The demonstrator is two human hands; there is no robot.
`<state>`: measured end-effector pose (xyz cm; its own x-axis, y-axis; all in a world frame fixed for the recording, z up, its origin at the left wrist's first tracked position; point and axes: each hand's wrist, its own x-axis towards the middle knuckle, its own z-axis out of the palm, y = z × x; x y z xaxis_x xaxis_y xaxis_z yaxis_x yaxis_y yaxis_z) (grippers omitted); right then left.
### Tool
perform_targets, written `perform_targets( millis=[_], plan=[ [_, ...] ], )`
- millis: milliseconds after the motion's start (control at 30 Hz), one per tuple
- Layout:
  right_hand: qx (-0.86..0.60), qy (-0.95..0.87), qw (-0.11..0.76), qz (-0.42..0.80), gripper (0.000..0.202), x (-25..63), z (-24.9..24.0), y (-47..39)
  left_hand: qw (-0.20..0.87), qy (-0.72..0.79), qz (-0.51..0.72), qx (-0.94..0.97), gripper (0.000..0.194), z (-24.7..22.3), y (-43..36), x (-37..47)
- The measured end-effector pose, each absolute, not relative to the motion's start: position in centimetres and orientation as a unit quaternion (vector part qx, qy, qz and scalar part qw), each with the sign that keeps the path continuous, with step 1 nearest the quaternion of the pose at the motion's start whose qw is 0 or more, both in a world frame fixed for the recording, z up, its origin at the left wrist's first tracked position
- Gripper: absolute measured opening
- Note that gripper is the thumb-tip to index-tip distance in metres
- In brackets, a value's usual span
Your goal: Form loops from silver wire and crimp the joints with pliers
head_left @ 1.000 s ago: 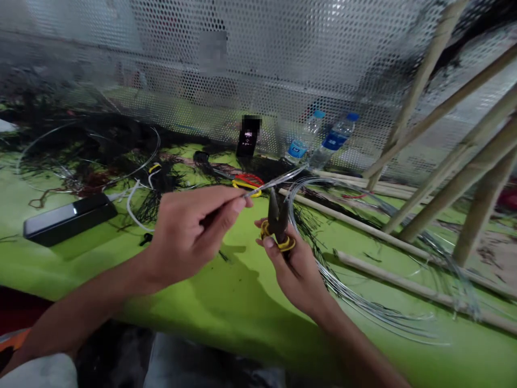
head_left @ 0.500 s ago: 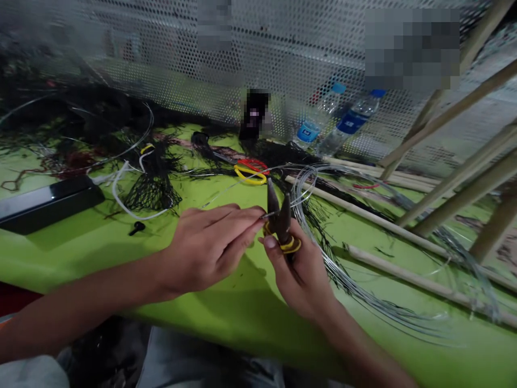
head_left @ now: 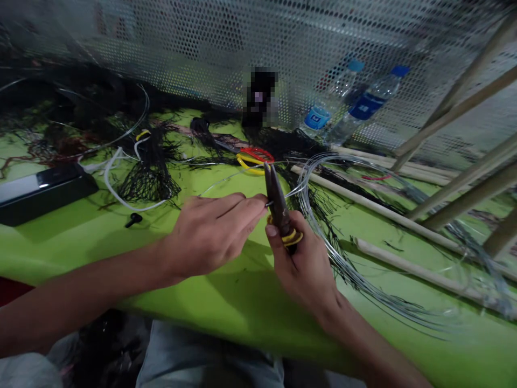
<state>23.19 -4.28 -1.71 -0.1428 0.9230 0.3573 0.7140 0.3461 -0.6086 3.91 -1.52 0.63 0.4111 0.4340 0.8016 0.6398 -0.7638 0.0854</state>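
My right hand is wrapped around a pair of pliers with dark metal jaws and yellow-edged handles. The jaws point away from me, their tips close together. Beside them, my left hand is closed in a pinch, its fingertips at the jaws. From those fingertips a short dark wire end reaches the pliers; the rest of it is hidden by the fingers. A thin silvery wire arcs behind the left hand. Close to the right hand lies a coil of wire.
Behind the pliers lie scissors with red and yellow handles. Black netting, a dark box and a small black earbud are at left. Bottles stand by a perforated metal panel; wooden poles lie right.
The pliers' jaws have closed from spread apart to nearly together. Both hands stay at almost the same place, while the view has shifted slightly.
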Motion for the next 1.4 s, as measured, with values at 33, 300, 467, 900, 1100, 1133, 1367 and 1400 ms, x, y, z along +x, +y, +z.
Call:
perform_targets(
  millis=[33, 300, 467, 900, 1100, 1133, 1367, 1400],
  plan=[
    [-0.561, -0.738, 0.346, 0.142, 0.015, 23.2, -1.8, -4.1, 0.07, -0.342, -0.426, -0.835, 0.017, 0.9, -1.5, 4.0],
    [-0.553, -0.754, 0.292, 0.201, 0.021, 24.1, -1.1, -3.5, -0.486, -0.349, -0.281, -0.751, 0.036, 2.7, -0.9, 3.6],
    [-0.538, -0.728, 0.296, 0.304, 0.024, 24.5, -0.5, -4.1, -0.358, -0.353, -0.314, -0.805, 0.032, 1.8, -1.2, 4.0],
    [-0.578, -0.747, 0.259, 0.201, 0.02, 24.5, -0.3, -4.2, -0.117, -0.372, -0.347, -0.853, 0.027, -0.8, -1.4, 4.5],
    [-0.573, -0.733, 0.23, 0.286, 0.024, 25.3, 0.2, -5.1, -0.069, -0.368, -0.344, -0.861, 0.028, -0.5, -1.6, 4.7],
    [-0.574, -0.734, 0.227, 0.284, 0.024, 25.4, 0.3, -5.1, -0.067, -0.371, -0.344, -0.86, 0.028, -0.4, -1.6, 4.6],
    [-0.572, -0.738, 0.232, 0.271, 0.023, 25.3, 0.5, -5.3, -0.079, -0.393, -0.347, -0.848, 0.025, 0.7, -1.2, 4.0],
    [-0.572, -0.739, 0.232, 0.27, 0.023, 25.3, 0.5, -5.3, -0.075, -0.394, -0.348, -0.847, 0.025, 0.7, -1.2, 3.9]
  ],
)
